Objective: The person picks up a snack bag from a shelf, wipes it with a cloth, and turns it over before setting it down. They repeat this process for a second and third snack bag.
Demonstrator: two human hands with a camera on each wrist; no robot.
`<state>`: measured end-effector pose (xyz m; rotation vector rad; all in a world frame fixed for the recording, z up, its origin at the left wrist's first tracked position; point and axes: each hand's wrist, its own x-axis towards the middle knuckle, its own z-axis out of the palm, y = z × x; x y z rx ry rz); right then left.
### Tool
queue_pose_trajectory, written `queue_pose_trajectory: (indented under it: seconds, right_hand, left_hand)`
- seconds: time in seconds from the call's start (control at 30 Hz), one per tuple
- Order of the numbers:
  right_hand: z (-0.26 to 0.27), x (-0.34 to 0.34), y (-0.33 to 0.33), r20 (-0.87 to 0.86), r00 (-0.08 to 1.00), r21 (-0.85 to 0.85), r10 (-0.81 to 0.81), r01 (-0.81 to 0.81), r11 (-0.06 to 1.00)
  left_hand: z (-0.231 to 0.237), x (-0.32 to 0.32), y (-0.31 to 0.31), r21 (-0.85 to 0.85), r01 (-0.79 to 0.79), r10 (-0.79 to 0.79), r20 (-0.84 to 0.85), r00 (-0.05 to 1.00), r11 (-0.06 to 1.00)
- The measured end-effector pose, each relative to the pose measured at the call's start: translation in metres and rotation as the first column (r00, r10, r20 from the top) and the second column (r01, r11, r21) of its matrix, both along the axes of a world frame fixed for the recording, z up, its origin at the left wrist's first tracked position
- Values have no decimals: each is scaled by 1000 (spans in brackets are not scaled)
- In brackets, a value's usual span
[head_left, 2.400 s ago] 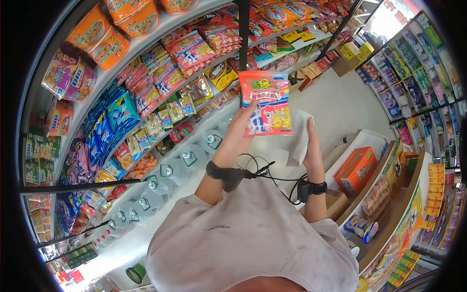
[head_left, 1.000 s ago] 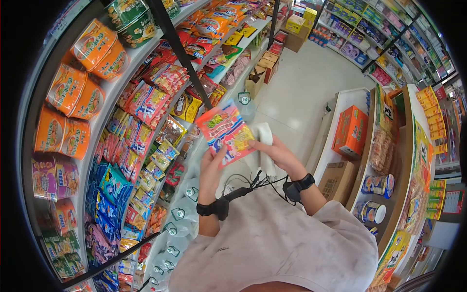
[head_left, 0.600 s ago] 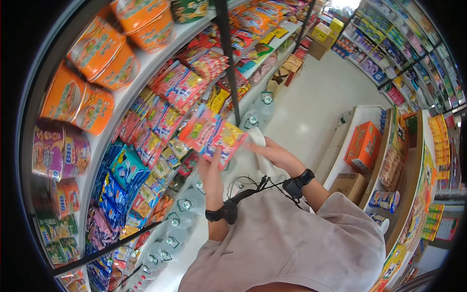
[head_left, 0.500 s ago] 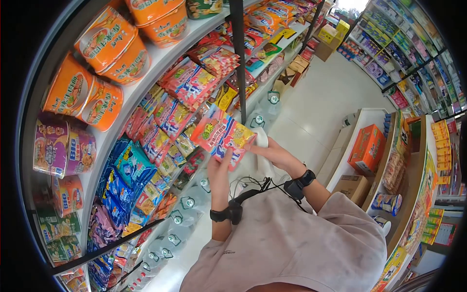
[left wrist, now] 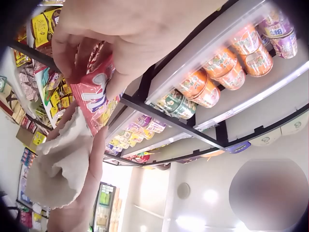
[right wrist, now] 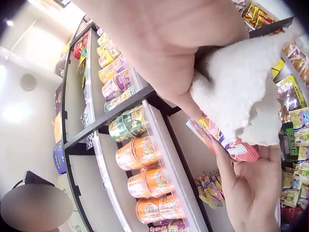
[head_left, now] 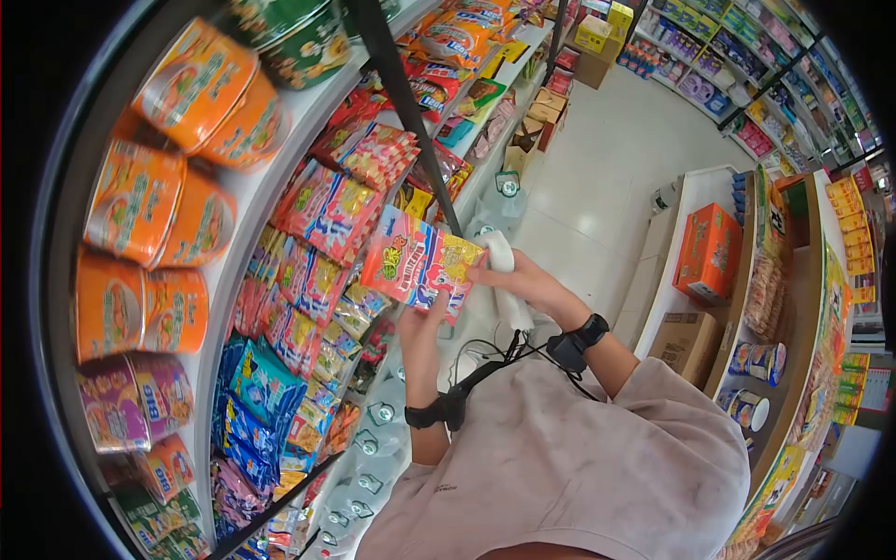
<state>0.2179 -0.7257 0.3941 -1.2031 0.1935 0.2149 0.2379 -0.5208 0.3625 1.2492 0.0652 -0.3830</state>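
In the head view, a flat pink-and-blue snack packet (head_left: 411,266) with cartoon ponies is held tilted, close in front of the left shelves. My left hand (head_left: 422,338) grips its lower edge, thumb on the printed front. At the packet's right edge is my right hand (head_left: 534,282), its thumb on the yellow corner. A white cloth (head_left: 511,303) hangs from that same hand. The left wrist view shows the packet's end (left wrist: 95,94) between my left fingers. Fluffy cloth (right wrist: 241,92) covers much of my right fingers in the right wrist view.
Shelves on the left carry orange noodle tubs (head_left: 140,201) and hanging snack packets (head_left: 322,210) like the held one. Below stand large water bottles (head_left: 378,415). To the right, a low shelf unit holds an orange box (head_left: 707,252) and cans (head_left: 758,362). Cables (head_left: 490,359) run between the wrists.
The packet has come left and down from upright to tilted. My right hand, apart with the cloth at first, has joined it at the packet's edge. The head view has shifted toward the left shelves.
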Motion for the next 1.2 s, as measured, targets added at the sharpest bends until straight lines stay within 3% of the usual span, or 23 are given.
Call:
queue_pose_trajectory:
  seconds: [0.13,0.27,0.43,0.53,0.77,0.9,0.93,1.03,1.07,1.17,1.2]
  right_hand:
    - [-16,37,-63,108,994,-45,-7,12,999]
    - [-28,78,-166,127,992,-220,26,2,975]
    - [-75,135,-280,146,976,-314,-164,203,927]
    - [-140,184,-323,72,966,-368,-249,258,894]
    - [-273,339,-316,-32,866,-83,-499,495,865]
    - [-270,416,-278,-20,807,131,-591,588,798]
    - [-272,435,-270,-24,839,153,-544,541,827]
    - [-334,499,-258,-27,935,108,-352,353,929]
    - [-330,505,-254,-109,937,36,-331,336,941]
    - [-338,512,-238,-120,892,-183,-436,412,893]
    - [-355,515,-237,-96,895,-124,-436,424,897]
  left_hand:
    - [6,28,-36,122,163,-160,-35,987,979]
    - [13,61,-72,237,242,-230,-77,970,941]
    - [17,101,-113,302,195,-150,-168,974,933]
    - [41,113,-140,349,126,-67,-177,982,929]
    - [37,94,-133,383,-103,179,-169,969,918]
    - [34,61,-115,428,-287,381,-151,912,857]
    - [33,52,-112,446,-324,427,-149,892,834]
    - [38,26,-117,450,-443,550,-138,824,776]
    - [37,18,-115,468,-452,572,-147,807,759]
    - [45,1,-115,469,-485,614,-168,771,738]
    - [48,-3,-116,469,-511,639,-161,752,720]
